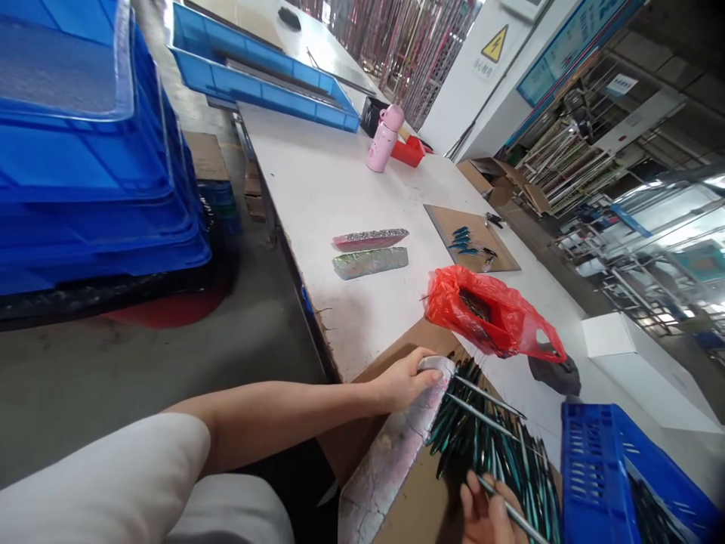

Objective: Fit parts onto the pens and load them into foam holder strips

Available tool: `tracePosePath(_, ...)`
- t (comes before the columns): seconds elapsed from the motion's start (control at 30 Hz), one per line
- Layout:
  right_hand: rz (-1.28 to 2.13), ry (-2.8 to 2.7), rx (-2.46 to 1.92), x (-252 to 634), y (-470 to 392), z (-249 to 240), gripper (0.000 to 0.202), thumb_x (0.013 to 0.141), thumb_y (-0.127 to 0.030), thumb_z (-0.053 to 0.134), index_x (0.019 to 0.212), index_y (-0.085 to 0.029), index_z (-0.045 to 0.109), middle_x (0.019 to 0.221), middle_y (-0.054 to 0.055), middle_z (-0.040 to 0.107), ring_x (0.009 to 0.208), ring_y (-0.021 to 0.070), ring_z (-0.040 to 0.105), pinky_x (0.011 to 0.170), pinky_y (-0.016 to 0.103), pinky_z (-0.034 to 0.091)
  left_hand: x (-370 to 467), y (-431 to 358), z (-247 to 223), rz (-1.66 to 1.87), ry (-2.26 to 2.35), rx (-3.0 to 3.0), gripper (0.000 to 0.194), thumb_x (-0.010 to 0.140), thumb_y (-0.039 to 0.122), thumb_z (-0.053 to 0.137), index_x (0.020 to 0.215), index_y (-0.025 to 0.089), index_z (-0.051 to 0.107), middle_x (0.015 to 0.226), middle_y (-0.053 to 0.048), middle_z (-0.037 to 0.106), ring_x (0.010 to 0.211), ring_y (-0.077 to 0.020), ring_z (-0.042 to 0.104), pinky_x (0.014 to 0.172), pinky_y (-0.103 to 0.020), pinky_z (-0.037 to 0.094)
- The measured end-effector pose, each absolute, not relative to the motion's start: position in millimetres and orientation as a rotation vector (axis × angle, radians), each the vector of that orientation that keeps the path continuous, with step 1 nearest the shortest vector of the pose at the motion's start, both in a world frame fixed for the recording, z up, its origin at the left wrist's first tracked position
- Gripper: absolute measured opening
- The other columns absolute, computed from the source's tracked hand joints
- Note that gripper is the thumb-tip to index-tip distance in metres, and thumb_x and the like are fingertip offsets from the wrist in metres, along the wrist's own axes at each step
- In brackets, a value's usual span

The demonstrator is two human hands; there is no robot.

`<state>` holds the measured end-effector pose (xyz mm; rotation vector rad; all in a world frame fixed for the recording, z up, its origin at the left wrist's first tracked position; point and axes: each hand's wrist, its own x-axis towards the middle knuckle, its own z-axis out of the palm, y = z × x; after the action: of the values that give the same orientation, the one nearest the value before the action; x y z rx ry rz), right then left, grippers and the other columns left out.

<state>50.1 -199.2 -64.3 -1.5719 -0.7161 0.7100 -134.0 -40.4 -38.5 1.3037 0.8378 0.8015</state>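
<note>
My left hand is closed around the far end of a long, cracked, whitish-pink foam bar. Two thin grey rods stick out to the right from that end of the bar. Lower down, my right hand pinches another slender grey rod, its tip pointing up and left. Beneath and beside the rods lies a dense row of slender, glossy dark-teal pieces on a brown cardboard sheet. What the pieces are, I cannot make out.
Beyond my hands sit a red plastic bag, two foil-like strips, a board with small teal pieces, and a pink bottle. A blue basket stands right. Stacked blue crates rise at left.
</note>
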Motion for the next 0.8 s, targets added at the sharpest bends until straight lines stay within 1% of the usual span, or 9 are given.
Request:
tracePosePath(0.07,0.770,-0.557,-1.388,33,-179,-63,0.030,0.074,-0.046,0.063,0.092,-0.022,0.058,0.091,0.001,0.062,0.084,0.0182,0.062,0.074,0.034,0.051,-136,-40,-38,0.804,0.848,1.296,0.043,0.081,0.039,0.044,0.118,0.017,0.043,0.099,-0.004,0.057,0.089,-0.0169,0.053,0.080,-0.029,0.041)
tracePosePath(0.1,0.796,-0.497,-1.322,23,-168,-62,0.028,0.072,-0.044,0.066,0.089,-0.022,0.059,0.088,0.000,0.063,0.082,0.0171,0.063,0.074,0.032,0.052,-136,-40,-38,0.808,0.847,1.289,0.043,0.081,0.038,0.044,0.118,0.016,0.043,0.099,-0.004,0.057,0.088,-0.0168,0.053,0.080,-0.028,0.042)
tracePosePath(0.23,0.813,-0.418,-1.248,-11,-138,-55,0.023,0.076,-0.036,0.064,0.094,-0.023,0.059,0.086,-0.001,0.066,0.079,0.0132,0.063,0.073,0.027,0.051,-135,-40,-39,0.824,0.835,1.283,0.042,0.081,0.037,0.044,0.117,0.017,0.043,0.097,-0.004,0.058,0.087,-0.0163,0.053,0.079,-0.028,0.042)
tracePosePath(0.4,0.800,-0.424,-1.257,-18,-138,-54,0.024,0.075,-0.034,0.065,0.096,-0.022,0.060,0.085,0.000,0.065,0.076,0.0155,0.063,0.069,0.029,0.053,-132,-40,-39,0.808,0.840,1.317,0.040,0.081,0.036,0.045,0.116,0.017,0.044,0.101,-0.005,0.058,0.089,-0.0173,0.053,0.082,-0.030,0.041)
tracePosePath(0.53,0.851,-0.317,-1.271,-16,-142,-56,0.026,0.073,-0.034,0.066,0.097,-0.023,0.062,0.083,-0.001,0.066,0.074,0.0145,0.063,0.066,0.028,0.052,-130,-40,-40,0.811,0.833,1.333,0.041,0.081,0.037,0.045,0.117,0.017,0.044,0.101,-0.005,0.058,0.088,-0.0174,0.054,0.081,-0.031,0.042)
tracePosePath(0.8,0.927,-0.172,-1.279,-18,-139,-56,0.029,0.070,-0.033,0.067,0.097,-0.022,0.062,0.082,0.000,0.067,0.072,0.0138,0.062,0.068,0.027,0.051,-129,-39,-41,0.801,0.824,1.344,0.042,0.081,0.038,0.045,0.116,0.016,0.043,0.090,-0.004,0.059,0.080,-0.0157,0.054,0.073,-0.028,0.043)
